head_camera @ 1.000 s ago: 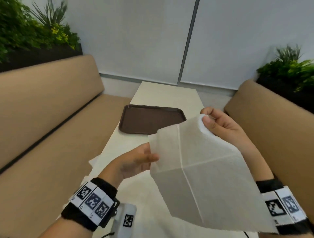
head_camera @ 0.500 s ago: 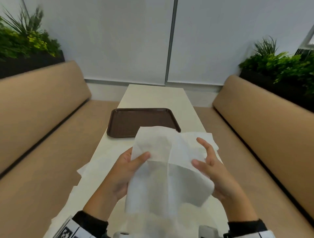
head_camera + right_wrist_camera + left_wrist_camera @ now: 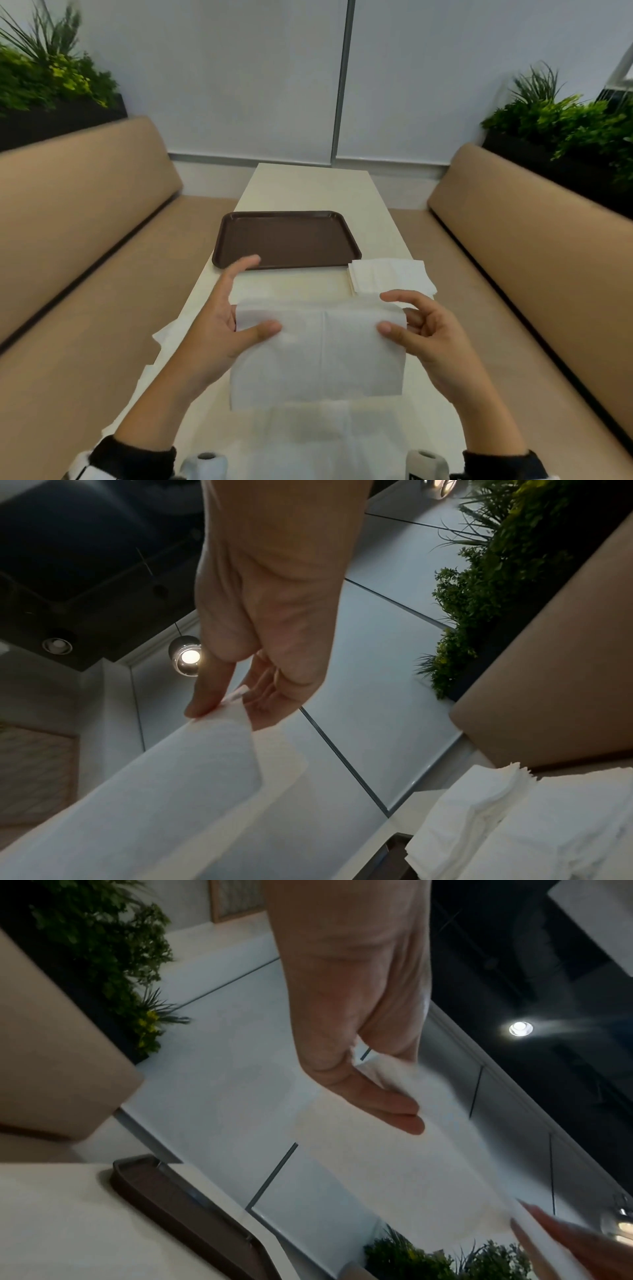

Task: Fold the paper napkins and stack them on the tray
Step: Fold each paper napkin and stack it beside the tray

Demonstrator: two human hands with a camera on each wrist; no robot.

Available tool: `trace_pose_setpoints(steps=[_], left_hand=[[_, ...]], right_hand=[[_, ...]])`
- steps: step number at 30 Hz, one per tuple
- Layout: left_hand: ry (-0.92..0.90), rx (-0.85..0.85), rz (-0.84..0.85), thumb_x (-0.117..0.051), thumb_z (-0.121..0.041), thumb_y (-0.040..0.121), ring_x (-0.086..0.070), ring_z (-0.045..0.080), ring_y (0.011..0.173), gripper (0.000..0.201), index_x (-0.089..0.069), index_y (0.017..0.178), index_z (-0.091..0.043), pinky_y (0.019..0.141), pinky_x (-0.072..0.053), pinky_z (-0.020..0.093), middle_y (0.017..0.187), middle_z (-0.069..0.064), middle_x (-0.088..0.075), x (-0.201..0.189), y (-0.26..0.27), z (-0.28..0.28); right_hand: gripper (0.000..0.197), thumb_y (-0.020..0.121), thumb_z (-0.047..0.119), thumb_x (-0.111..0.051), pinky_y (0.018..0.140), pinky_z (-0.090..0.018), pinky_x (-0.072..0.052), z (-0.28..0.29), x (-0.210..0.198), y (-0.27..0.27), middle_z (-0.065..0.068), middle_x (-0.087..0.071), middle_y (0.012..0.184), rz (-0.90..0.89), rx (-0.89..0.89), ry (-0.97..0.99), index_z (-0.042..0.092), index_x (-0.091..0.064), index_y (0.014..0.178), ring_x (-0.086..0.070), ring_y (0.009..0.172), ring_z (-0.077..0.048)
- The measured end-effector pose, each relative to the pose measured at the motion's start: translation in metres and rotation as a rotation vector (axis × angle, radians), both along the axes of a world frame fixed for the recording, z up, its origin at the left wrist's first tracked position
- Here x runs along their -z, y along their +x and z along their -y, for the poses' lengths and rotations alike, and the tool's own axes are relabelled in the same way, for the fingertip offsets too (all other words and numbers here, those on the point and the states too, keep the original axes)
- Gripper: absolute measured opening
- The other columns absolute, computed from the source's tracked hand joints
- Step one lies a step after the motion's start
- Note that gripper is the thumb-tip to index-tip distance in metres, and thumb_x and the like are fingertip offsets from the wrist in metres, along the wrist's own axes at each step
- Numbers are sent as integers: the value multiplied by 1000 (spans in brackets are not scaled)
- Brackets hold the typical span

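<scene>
Napkin long axis left-right, left hand and right hand pinching its ends

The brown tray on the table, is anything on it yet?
Nothing shows on the brown tray; its bare surface is in view except the near left corner, hidden behind the left hand. The napkin pile lies beside it on the table.
</scene>
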State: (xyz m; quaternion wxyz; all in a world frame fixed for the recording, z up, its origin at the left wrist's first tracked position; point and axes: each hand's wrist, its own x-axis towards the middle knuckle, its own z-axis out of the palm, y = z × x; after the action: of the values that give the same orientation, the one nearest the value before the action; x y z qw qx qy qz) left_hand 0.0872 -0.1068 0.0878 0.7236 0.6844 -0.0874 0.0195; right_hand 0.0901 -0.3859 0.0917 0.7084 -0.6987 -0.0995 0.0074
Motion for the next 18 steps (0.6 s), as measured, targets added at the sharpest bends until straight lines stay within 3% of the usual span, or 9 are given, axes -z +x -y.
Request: trace_pose_setpoints(steps=[2,4,5,7,9,11,13,16,18], left_hand=[[73,-23,16,-88,-48,44,-68,35,87,63,-66,103,-38,79,-58,42,94,10,-72,-2,-1,1],[141,-59,40,-83,-41,56,-69,22,85,34,-73,86,-29,76,-57,34,92,1,-73,-2,-1,1],[158,-73,43,-82,-35,64,-68,16,82,21,-74,82,-27,74,-56,29,91,-3,-73,-1,-1,2],[178,-100,28,-80,-24,74,-66,10,76,7,-74,78,-26,67,-54,20,87,-5,-72,0,-1,3],[217,-135,21,-73,-18,78,-64,11,72,7,-73,76,-25,64,-51,22,83,-4,-72,2,-1,4],[242,-151,10,-72,-16,79,-62,15,71,9,-72,75,-24,67,-49,28,82,-2,-71,5,0,4],[242,-155,-9,-76,-24,77,-62,12,76,5,-73,74,-26,70,-48,26,86,-6,-69,7,2,4],[385,-179,13,-75,-54,69,-52,-7,103,22,-73,74,-33,86,-41,22,109,-26,-51,15,5,4],[414,-143,-7,-73,-49,68,-38,-14,118,18,-73,75,-32,94,-32,25,123,-32,-41,17,5,7]], right_hand=[[40,64,44,-83,73,-30,-51,1,2,0,-10,-56,72,26,18,-40,27,-72,99,-58,73,-18],[49,58,56,-82,79,-37,-51,1,4,1,-17,-57,78,37,26,-91,29,-74,99,-58,78,-21],[42,62,51,-82,80,-37,-52,2,4,2,-16,-64,83,37,40,-106,30,-74,97,-61,82,-20],[19,71,31,-78,78,-27,-52,2,5,3,0,-73,89,54,76,-147,31,-75,89,-65,85,-15],[16,76,17,-76,73,-17,-50,2,7,5,6,-73,90,74,116,-220,32,-75,82,-66,84,-12],[18,78,14,-75,70,-15,-50,2,9,6,9,-72,88,84,146,-263,32,-74,78,-64,83,-11],[20,79,15,-75,71,-16,-47,3,13,6,13,-68,92,105,175,-319,35,-71,76,-60,89,-6],[17,80,21,-74,85,-17,-37,9,15,6,21,-58,110,123,182,-420,37,-69,75,-52,109,2],[16,83,18,-71,90,-22,-39,14,17,5,15,-64,107,107,123,-368,31,-66,76,-57,107,-2]])
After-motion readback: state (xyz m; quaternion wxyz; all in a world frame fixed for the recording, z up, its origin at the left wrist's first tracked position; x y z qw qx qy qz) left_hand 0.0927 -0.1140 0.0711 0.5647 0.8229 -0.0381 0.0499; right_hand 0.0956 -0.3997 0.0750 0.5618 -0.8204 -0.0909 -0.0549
